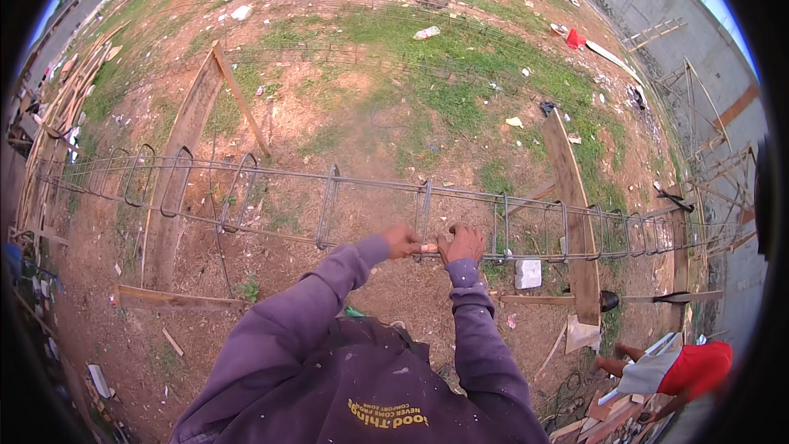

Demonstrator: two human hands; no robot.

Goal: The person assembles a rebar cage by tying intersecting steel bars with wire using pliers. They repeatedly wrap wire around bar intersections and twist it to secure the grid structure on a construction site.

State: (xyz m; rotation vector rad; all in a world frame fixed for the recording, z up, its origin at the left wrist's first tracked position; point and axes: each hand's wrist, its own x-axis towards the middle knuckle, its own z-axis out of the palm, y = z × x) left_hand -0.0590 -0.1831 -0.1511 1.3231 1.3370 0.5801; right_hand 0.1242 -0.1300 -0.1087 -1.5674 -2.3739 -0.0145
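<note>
A long rebar cage point(370, 183) of thin steel bars and square stirrups runs from left to right in front of me, raised above the ground. My left hand point(403, 241) is at its near lower bar, fingers pinched together beside a stirrup point(423, 205). Just to the right, my right hand point(463, 244) curls over the same near bar. A small pale orange piece point(428, 247) shows between the two hands; I cannot tell what it is. The fingertips of both hands are partly hidden.
Wooden boards stand under the cage at left point(177, 173) and right point(571, 197). A white block point(528, 274) lies near the cage. At lower right a person in a red shirt point(705, 368) bends over scrap wood. A grey wall point(649, 0) borders the right; grass and litter lie beyond.
</note>
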